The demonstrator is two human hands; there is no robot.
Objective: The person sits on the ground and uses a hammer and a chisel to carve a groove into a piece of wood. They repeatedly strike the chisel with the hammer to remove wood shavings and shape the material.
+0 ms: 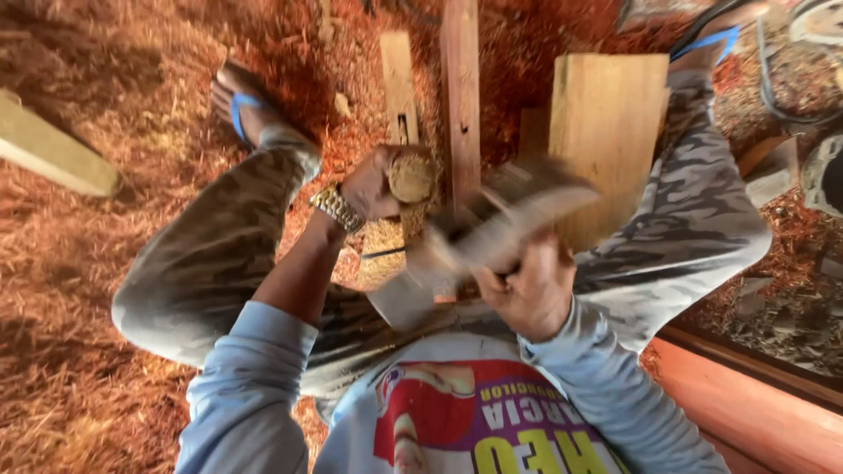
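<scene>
I sit with my knees apart over pieces of wood on the floor. My left hand (373, 183), with a metal watch (337, 208) on its wrist, is closed around a tool with a round wooden handle end (411, 178), held upright beside a narrow reddish strip of wood (460, 96). My right hand (529, 294) grips a pale tool (514, 219) that is blurred by motion, so I cannot tell its kind. This tool lies just right of the wooden handle. A grey blade-like shape (401, 303) shows below the hands.
A pale thin strip (399, 83) and a wide pale board (606, 132) lie between my feet in blue sandals (241, 110). Reddish wood shavings (105, 290) cover the floor. A pale plank (53, 154) lies left. Dark cable (773, 88) and a red wooden ledge (746, 404) are right.
</scene>
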